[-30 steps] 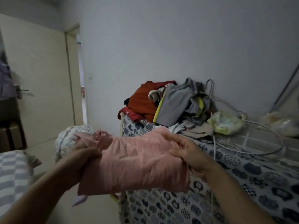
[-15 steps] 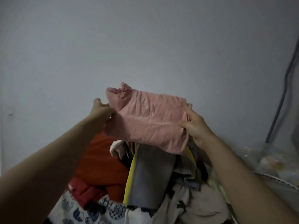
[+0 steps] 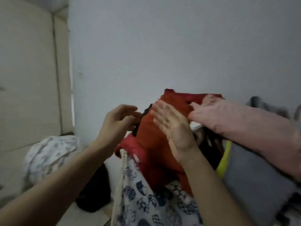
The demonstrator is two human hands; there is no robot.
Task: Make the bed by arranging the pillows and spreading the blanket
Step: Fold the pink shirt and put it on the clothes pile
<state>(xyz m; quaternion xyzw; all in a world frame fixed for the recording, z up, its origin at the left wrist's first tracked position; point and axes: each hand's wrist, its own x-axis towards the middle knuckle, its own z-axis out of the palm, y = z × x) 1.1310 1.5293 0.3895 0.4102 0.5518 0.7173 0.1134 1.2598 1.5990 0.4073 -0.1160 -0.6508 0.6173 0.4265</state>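
A folded pink cloth (image 3: 236, 121) lies on top of a heap of clothes at the right, over an orange-red garment (image 3: 156, 144). My right hand (image 3: 172, 126) hovers just left of the pink cloth with straight fingers, holding nothing. My left hand (image 3: 117, 121) is further left, in front of the heap's edge, fingers loosely bent and empty. Neither hand touches the pink cloth. The bed, its pillows and the blanket are out of view.
A grey garment with a yellow edge (image 3: 252, 168) lies under the pink cloth. The heap sits on a stand draped in a white cover with blue cat print (image 3: 146, 201). A white patterned bundle (image 3: 48, 154) and a dark object (image 3: 94, 190) sit at lower left, near a beige door (image 3: 29, 79).
Both hands held the pink cloth up before the wall; now it lies on the clothes heap and both hands have let go and drawn back to the left.
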